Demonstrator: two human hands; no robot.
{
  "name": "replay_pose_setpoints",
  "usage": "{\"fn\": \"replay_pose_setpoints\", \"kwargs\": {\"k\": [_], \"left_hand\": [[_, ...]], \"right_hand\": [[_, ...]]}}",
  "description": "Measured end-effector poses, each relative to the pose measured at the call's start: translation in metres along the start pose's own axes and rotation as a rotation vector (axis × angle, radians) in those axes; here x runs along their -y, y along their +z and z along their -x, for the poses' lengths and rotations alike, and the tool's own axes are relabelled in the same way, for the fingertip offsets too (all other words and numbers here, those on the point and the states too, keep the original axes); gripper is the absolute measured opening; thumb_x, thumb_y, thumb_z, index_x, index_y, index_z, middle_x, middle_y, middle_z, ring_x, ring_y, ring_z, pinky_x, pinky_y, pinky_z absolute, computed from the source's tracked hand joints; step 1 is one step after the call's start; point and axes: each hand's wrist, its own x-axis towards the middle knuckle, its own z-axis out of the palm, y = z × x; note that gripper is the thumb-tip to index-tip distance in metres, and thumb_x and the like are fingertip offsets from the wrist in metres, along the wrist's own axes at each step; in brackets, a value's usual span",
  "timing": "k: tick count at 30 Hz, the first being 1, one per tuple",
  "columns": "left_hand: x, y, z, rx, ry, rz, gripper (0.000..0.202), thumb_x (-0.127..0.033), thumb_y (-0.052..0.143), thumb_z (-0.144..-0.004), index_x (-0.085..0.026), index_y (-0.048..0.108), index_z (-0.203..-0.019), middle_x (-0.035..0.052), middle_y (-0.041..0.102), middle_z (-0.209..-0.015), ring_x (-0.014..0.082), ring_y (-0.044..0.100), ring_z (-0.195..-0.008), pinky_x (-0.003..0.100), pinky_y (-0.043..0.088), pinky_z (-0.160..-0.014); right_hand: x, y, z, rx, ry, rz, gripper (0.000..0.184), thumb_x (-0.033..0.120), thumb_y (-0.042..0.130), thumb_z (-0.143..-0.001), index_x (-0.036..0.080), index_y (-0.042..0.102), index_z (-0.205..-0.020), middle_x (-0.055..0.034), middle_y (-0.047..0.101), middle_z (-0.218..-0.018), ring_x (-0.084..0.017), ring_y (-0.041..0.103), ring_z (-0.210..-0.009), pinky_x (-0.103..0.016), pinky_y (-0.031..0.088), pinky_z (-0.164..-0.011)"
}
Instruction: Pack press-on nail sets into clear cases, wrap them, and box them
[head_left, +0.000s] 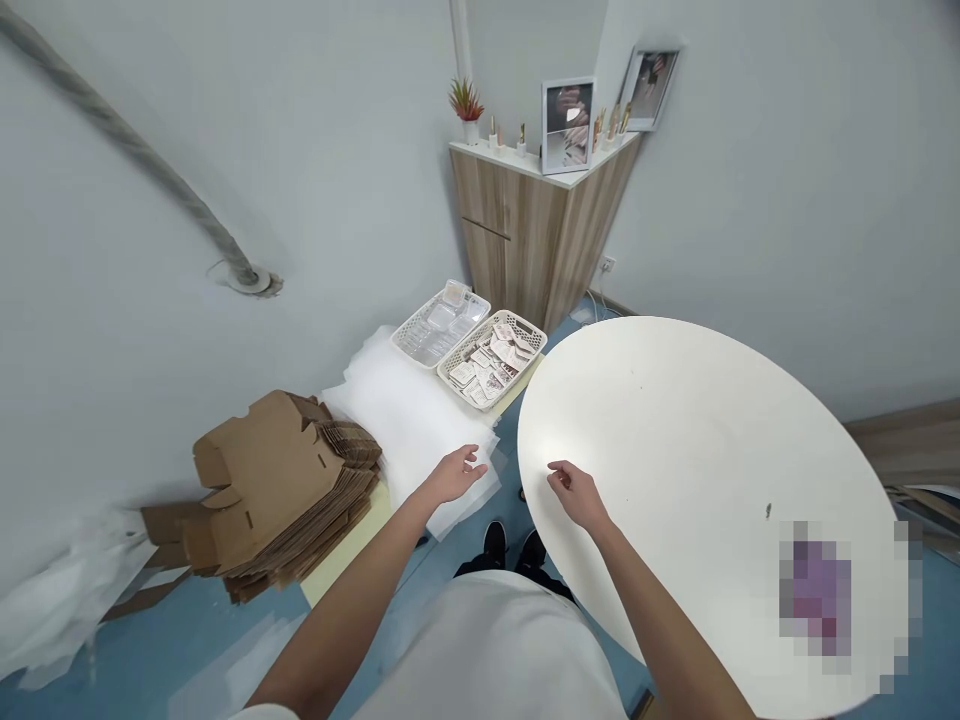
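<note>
My left hand (457,474) hovers over the near edge of the white sheets (401,400), its thumb and fingers apart with nothing between them. Above the left edge of the white oval table (697,420) is my right hand (576,494), empty, its fingers loosely curled and not pressed together. Beyond the sheets stand two white baskets. The left basket (397,337) carries clear plastic boxes (444,318), and the right basket (541,340) has small printed cards (491,365) in it. Flat brown cardboard boxes (262,470) are stacked left of the sheets.
A wood-grain corner cabinet (517,225) bears a potted plant (467,105), small bottles and a picture frame (568,125). A wrapped pipe (142,155) runs down the left wall. White plastic wrapping (71,600) lies at lower left. Part of the table at right is blurred out.
</note>
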Motion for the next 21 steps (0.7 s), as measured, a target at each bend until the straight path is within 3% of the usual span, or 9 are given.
{"fn": "replay_pose_setpoints", "kwargs": {"k": [5,9,14,17,21], "left_hand": [[0.002,-0.009,-0.005,-0.064,0.02,0.005,0.057,-0.051,0.053,-0.07,-0.019,0.047,-0.118,0.0098,0.056,-0.111,0.02,0.057,-0.092,0.03,0.045,-0.077],[0.0,-0.023,-0.027,-0.103,0.047,0.042,0.054,-0.05,0.051,-0.073,-0.021,0.046,-0.118,0.0078,0.056,-0.111,0.0189,0.057,-0.093,0.029,0.045,-0.079],[-0.012,-0.041,-0.08,-0.138,0.11,0.051,0.05,-0.045,0.052,-0.074,-0.02,0.047,-0.116,0.0068,0.057,-0.11,0.0179,0.057,-0.094,0.028,0.045,-0.078],[-0.023,-0.051,-0.121,-0.102,0.124,0.035,0.049,-0.042,0.056,-0.072,-0.02,0.049,-0.115,0.0073,0.058,-0.11,0.0183,0.056,-0.095,0.028,0.044,-0.08],[-0.032,-0.059,-0.177,-0.101,0.132,0.045,0.047,-0.038,0.057,-0.072,-0.016,0.05,-0.113,0.0091,0.058,-0.109,0.0179,0.057,-0.093,0.028,0.043,-0.081]], "right_hand": [[0.012,0.004,-0.036,0.086,-0.01,-0.016,0.032,0.039,0.047,-0.073,0.022,0.058,-0.098,-0.002,0.062,-0.082,-0.015,0.057,-0.068,-0.03,0.046,-0.063],[0.029,0.011,-0.065,0.095,-0.041,0.022,0.031,0.038,0.046,-0.075,0.021,0.057,-0.099,-0.0027,0.062,-0.087,-0.015,0.057,-0.076,-0.031,0.046,-0.069],[0.051,0.03,-0.107,0.021,-0.108,0.221,0.031,0.034,0.045,-0.077,0.021,0.056,-0.103,-0.006,0.058,-0.106,-0.019,0.053,-0.096,-0.034,0.044,-0.079],[0.062,0.045,-0.137,-0.002,-0.163,0.391,0.033,0.031,0.045,-0.077,0.02,0.054,-0.107,-0.0079,0.056,-0.11,-0.022,0.049,-0.103,-0.036,0.039,-0.085],[0.073,0.064,-0.178,-0.097,-0.206,0.648,0.036,0.026,0.044,-0.078,0.019,0.05,-0.113,-0.0111,0.051,-0.119,-0.027,0.042,-0.11,-0.048,0.022,-0.096]]}}
